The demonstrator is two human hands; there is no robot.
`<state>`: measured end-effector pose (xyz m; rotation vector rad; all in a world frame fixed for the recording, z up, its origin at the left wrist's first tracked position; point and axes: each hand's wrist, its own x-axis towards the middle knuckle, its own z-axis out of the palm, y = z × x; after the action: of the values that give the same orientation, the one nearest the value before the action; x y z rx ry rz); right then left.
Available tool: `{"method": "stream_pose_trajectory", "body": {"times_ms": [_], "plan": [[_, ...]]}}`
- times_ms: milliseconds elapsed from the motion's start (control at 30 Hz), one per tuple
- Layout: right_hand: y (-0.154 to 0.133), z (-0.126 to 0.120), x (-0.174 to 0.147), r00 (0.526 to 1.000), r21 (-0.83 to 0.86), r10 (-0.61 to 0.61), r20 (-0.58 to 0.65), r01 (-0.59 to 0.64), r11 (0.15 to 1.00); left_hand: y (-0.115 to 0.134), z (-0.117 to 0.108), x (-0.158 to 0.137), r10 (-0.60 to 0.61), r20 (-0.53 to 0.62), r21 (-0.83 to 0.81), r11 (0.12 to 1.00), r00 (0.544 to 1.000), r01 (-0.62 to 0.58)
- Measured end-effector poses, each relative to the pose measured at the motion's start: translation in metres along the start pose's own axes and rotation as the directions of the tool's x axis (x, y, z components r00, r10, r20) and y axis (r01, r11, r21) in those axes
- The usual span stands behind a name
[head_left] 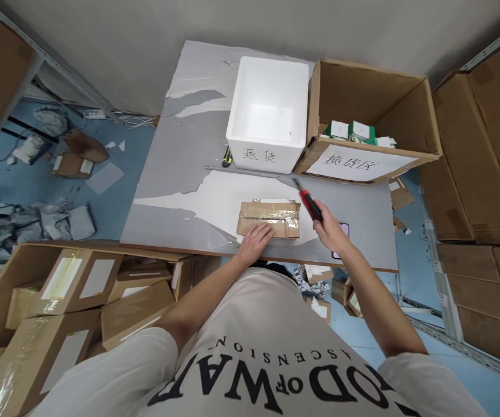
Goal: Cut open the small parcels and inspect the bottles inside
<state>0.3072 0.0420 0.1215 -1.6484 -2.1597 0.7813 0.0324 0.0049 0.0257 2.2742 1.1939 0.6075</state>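
Right hand, wrapped around a cutter, sits nearer the wearer and right of the white box. The parcel lies leftward from it, directly before that box, long axis running sideways along its front. Left hand, closer, rests fingers extended on the parcel, covering its near edge. The cutter's tip is blurred; the right arm partly hides a phone.

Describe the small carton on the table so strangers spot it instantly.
On the grey table, find the white foam box. Between that box and the table's near edge lies a small brown carton, the left hand resting on it. Unlike the open cardboard box beside the foam one, it is flattish, with shiny tape across its top.
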Motion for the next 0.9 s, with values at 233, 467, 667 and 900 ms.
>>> {"method": "stream_pose_trajectory", "body": {"times_ms": [233,467,667,900], "plan": [[-0.078,0.006,0.073,0.804,-0.311,-0.215,0.554,0.44,0.843,-0.007,0.008,-0.002,0.028,-0.009,-0.04,0.999,1.0,-0.028],[-0.107,0.016,0.095,0.745,-0.449,-0.153,0.649,0.537,0.714,-0.008,0.013,-0.004,0.04,-0.022,0.074,0.997,0.999,-0.038],[-0.12,0.014,0.092,0.729,-0.478,-0.133,0.671,0.563,0.674,-0.006,0.013,-0.001,0.045,-0.026,0.079,0.996,0.999,-0.043],[-0.108,0.012,0.087,0.739,-0.498,-0.123,0.663,0.558,0.664,-0.002,0.017,0.004,0.076,-0.008,0.082,0.994,0.997,-0.075]]}}
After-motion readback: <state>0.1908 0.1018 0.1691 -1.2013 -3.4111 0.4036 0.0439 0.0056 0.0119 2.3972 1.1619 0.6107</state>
